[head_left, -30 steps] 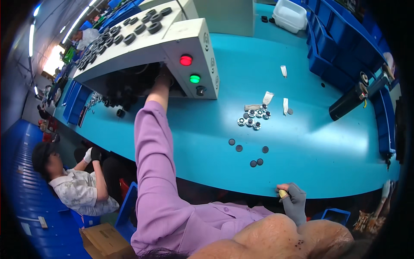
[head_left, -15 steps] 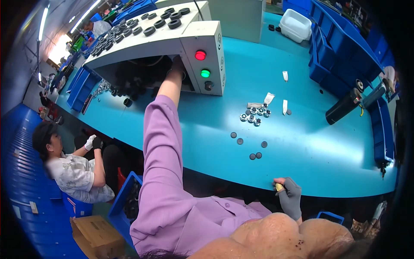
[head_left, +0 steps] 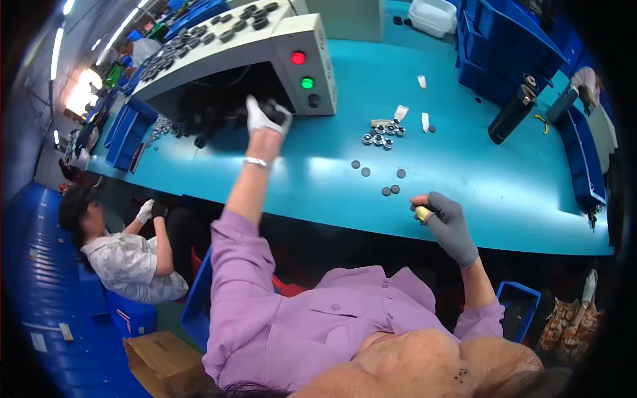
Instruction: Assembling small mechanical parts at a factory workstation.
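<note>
Bright, even light falls from ceiling tubes [head_left: 60,50] at the upper left, with a blown-out glare patch [head_left: 83,93] beneath them. The blue table [head_left: 504,186] shows soft sheen (no hard shadows). Fisheye bending curves its edges; black corners vignette. The near shirt [head_left: 318,331] is slightly soft.

Dark round part [head_left: 273,111] in white-gloved left hand [head_left: 264,118]; small yellowish piece [head_left: 422,213] pinched in grey-gloved right hand [head_left: 448,220]

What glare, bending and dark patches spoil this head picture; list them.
Head view: ceiling lights glare at upper left; the blue table edge bows near the black fisheye rim; the machine's opening is dark, hiding what the left hand grips; the right hand looks sharp.
</note>
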`<act>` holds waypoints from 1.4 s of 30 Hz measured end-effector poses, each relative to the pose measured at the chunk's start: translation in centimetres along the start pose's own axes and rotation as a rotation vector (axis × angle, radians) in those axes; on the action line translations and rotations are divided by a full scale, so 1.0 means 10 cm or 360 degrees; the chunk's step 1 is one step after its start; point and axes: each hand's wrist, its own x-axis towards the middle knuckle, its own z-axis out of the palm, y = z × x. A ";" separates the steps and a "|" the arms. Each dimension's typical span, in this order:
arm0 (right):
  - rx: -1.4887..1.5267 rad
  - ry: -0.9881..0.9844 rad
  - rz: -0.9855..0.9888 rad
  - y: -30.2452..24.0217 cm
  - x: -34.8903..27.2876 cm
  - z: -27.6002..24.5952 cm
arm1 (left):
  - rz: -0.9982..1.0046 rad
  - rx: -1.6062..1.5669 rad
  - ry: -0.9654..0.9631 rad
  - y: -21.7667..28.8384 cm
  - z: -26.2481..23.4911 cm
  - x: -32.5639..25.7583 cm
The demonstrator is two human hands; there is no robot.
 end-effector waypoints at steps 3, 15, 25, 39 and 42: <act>0.0120 -0.0111 -0.0136 -0.15 0.14 0.25 | -0.0297 -0.0163 -0.0050 -0.53 -0.37 -0.63; -0.0590 -0.0020 -0.0748 -0.13 0.64 0.55 | -0.0608 -0.0016 -0.0260 -1.83 -0.62 -1.57; 0.0256 0.0211 -0.0371 0.00 0.50 0.37 | -0.0612 -0.0114 -0.0215 -1.92 -0.58 -1.67; 0.0663 0.0047 0.0282 0.06 0.67 0.29 | -0.0039 0.1157 -0.0678 -1.82 -0.75 -1.83; 0.0262 0.0016 0.0186 0.13 0.78 0.29 | -0.0330 0.0892 -0.0597 -1.82 -0.77 -1.79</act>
